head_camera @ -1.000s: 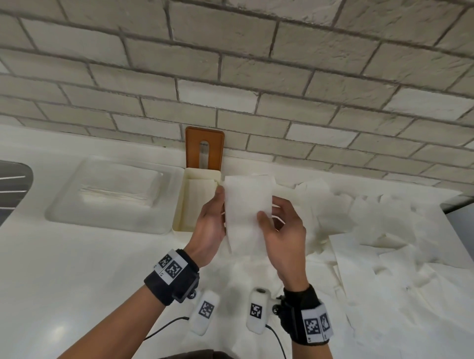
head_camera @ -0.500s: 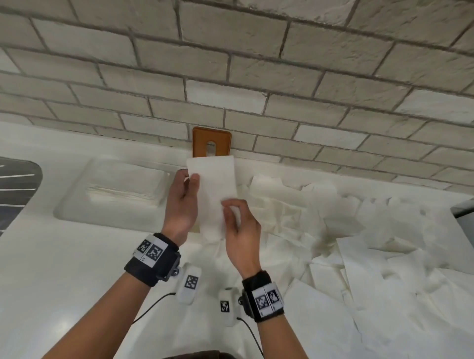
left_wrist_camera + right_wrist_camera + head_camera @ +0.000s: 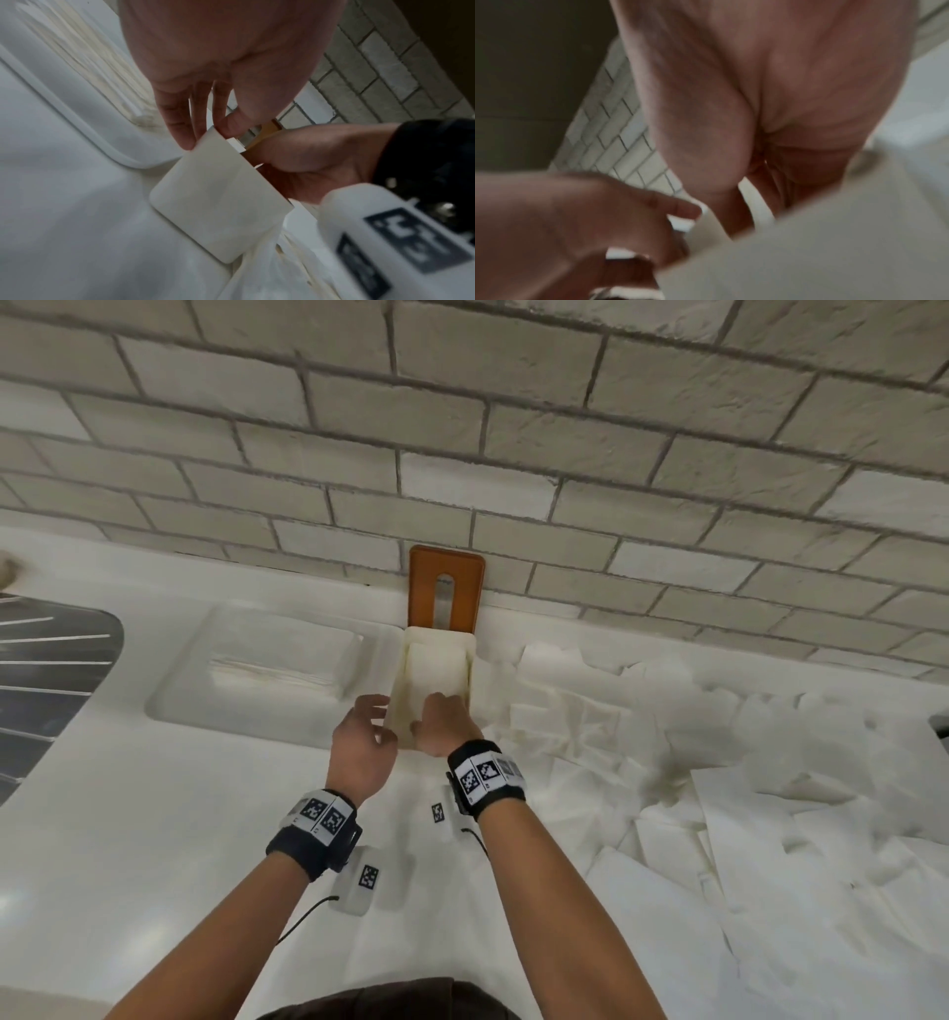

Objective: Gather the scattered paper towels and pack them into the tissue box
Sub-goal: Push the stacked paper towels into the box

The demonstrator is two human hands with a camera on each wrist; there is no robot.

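Note:
The cream tissue box (image 3: pixel 398 711) stands open against the wall, with its orange slotted lid (image 3: pixel 423 588) leaning upright behind it. A white paper towel (image 3: pixel 436 667) lies inside the box along its length. My right hand (image 3: pixel 436 716) reaches into the near end, fingers curled down on the towel with the tips hidden. My left hand (image 3: pixel 380 711) is at the box's near left corner. In the left wrist view the left hand (image 3: pixel 210 130) pinches the rim of the box (image 3: pixel 218 192), thumb inside and fingers outside. Scattered paper towels (image 3: pixel 693 788) cover the counter to the right.
A shallow white tray (image 3: pixel 179 695) with a flat stack of towels sits left of the box. A grey metal rack (image 3: pixel 51 670) is at the far left edge. A brick wall (image 3: pixel 513 454) closes the back. More loose towels lie under my forearms.
Both hands moved forward and down from holding the folded towel up in the air. The towel now lies in the box, and my left hand has let go of it and taken the box rim.

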